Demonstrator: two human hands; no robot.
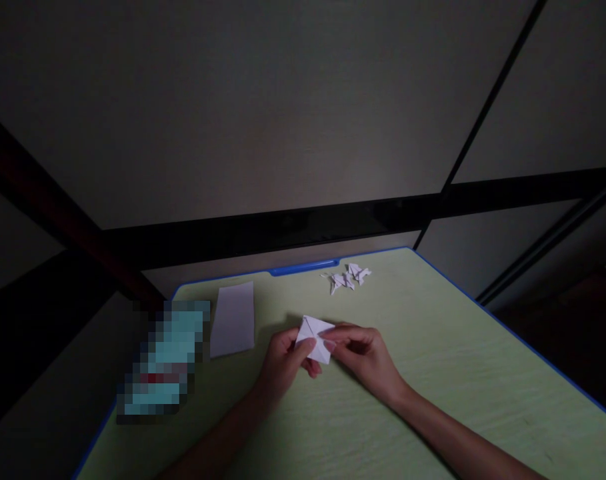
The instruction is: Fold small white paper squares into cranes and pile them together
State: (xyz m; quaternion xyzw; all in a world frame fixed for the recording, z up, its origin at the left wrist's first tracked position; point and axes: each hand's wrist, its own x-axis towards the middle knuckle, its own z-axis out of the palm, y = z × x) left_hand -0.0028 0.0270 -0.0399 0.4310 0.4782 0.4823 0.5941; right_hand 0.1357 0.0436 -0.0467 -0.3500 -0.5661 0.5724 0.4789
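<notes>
Midway, I'd say: few folded figures (347,279) at the desk's (433,373) far edge, left hand (283,360) and right hand (363,350) fingers pinching a half-folded paper (315,337) over mid-desk, spare sheet (233,319) untouched beside.

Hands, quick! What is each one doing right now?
Left hand: closed, pinching the left side of the folded paper.
Right hand: closed, pinching the right side of the same paper.

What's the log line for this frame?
left hand: holds folded paper | right hand: holds same | blank sheet: flat, leftward | folded figures: far edge
</notes>
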